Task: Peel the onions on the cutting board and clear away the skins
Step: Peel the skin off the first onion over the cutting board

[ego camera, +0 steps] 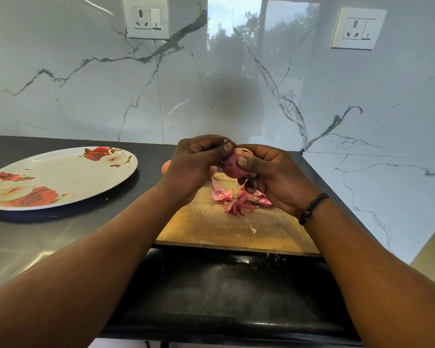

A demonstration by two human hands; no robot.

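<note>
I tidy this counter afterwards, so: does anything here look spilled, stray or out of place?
Mostly expected mess: pink onion skins piled on the cutting board, one scrap apart. The board's near edge overhangs the counter. Both hands, left and right, hold the onion.

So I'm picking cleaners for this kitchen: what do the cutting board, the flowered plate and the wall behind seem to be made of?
The cutting board looks like wood: tan, matte, with grain and scuffs. The plate has a printed rose pattern and a dull sheen, perhaps melamine or glazed ceramic; I cannot tell which. The wall looks like polished marble or marble-look tile: grey veins, mirror-like reflections, a visible seam.
</note>
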